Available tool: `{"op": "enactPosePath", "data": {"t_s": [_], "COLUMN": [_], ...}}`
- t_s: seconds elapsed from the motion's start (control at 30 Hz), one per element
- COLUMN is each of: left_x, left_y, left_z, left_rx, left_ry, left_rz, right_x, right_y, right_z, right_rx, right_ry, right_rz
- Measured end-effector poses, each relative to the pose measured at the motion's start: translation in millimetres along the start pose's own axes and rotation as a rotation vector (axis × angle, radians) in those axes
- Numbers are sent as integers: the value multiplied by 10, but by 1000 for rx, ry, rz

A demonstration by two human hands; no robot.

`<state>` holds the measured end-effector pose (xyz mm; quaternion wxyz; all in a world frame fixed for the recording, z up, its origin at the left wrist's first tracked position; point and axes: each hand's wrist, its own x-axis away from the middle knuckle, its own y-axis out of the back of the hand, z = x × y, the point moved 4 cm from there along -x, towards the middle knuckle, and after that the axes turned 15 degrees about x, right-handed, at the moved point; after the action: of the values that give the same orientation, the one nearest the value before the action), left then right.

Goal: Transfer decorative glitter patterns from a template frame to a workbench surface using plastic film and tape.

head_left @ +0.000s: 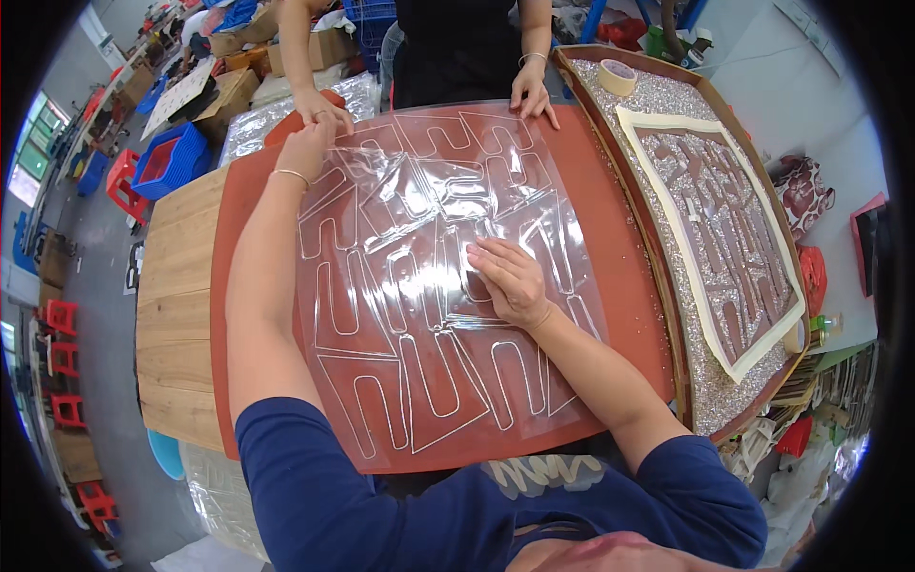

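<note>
A clear plastic film point(372, 324) lies over a reddish-brown mat point(629, 296); rows of long, outlined shapes show through it. My left hand point(305, 155) reaches to the film's far left corner, fingers closed on its edge, where the film looks slightly lifted and creased. Right beside it, a co-worker's hand point(322, 107) touches the same corner, and the two sets of fingers partly hide each other. My right hand point(510, 281) rests flat on the middle of the film, fingers stretched out. The co-worker's other hand point(534, 91) presses on the far edge.
On the right stands a raised-edge tray point(720, 405) of glittering grains, holding a cream-bordered framed pattern point(734, 248) and a tape roll point(618, 76). Wooden boards point(176, 286) extend left of the mat. Blue crates point(172, 162) and red stools point(126, 181) stand beyond.
</note>
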<state>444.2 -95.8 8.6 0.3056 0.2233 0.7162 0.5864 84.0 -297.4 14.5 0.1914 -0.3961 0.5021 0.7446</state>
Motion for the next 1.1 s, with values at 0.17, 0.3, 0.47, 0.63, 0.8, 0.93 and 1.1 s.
{"op": "enactPosePath", "data": {"t_s": [0.17,0.3,0.47,0.63,0.8,0.93,1.1], "left_x": [-93,35,275,333,571,570,567], "left_y": [-9,12,-277,-355,-367,-225,-210], "left_z": [117,-355,12,-84,-221,-237,-28], "left_rx": [-32,-350,-510,-421,-401,-349,-420], "left_ry": [-134,-251,-536,-277,-94,-11,-174], "left_rz": [-2,169,-213,-247,-212,-178,-201], "right_x": [25,39,-28,19,36,7,-15], "right_y": [-10,32,22,-10,-8,13,-8], "right_z": [-39,-89,6,-71,-52,-31,14], "right_rx": [-19,36,61,9,-17,16,5], "right_ry": [-4,-17,14,11,-14,0,1], "right_rz": [-23,8,20,21,-27,-14,-38]}}
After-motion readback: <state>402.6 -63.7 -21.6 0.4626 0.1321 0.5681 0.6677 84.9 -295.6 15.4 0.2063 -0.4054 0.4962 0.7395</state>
